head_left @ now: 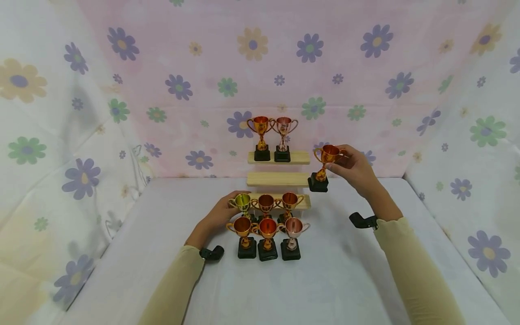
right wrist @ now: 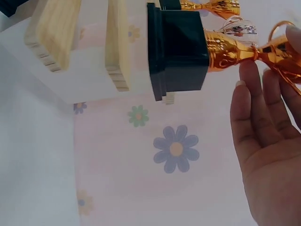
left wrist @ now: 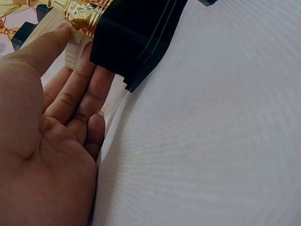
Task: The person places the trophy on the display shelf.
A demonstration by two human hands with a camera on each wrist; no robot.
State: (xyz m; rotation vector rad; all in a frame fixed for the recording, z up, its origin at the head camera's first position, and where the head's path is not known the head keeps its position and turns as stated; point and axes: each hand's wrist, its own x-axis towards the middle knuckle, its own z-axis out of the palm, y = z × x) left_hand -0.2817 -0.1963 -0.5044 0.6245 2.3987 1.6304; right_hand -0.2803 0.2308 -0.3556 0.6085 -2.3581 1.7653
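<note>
My right hand [head_left: 357, 170] grips an orange-gold trophy cup [head_left: 330, 154] around its cup and handle, lifted to the right of a three-step wooden shelf [head_left: 278, 179]. The trophy tilts, its black base [right wrist: 181, 51] facing the shelf in the right wrist view. Low on the shelf's left side, my left hand [head_left: 221, 211] holds the end of the bottom step, thumb over the wood and fingers below it. A yellow-gold trophy [head_left: 242, 201] stands right beside that hand, partly covering its fingers in the left wrist view.
On the top step stand a gold trophy [head_left: 262, 127] and a rose-gold trophy [head_left: 283, 128]. Several trophies stand in two rows before the shelf, including a front rose-gold one [head_left: 293, 230]. Flowered cloth [head_left: 280, 54] surrounds the white tabletop [head_left: 325, 289].
</note>
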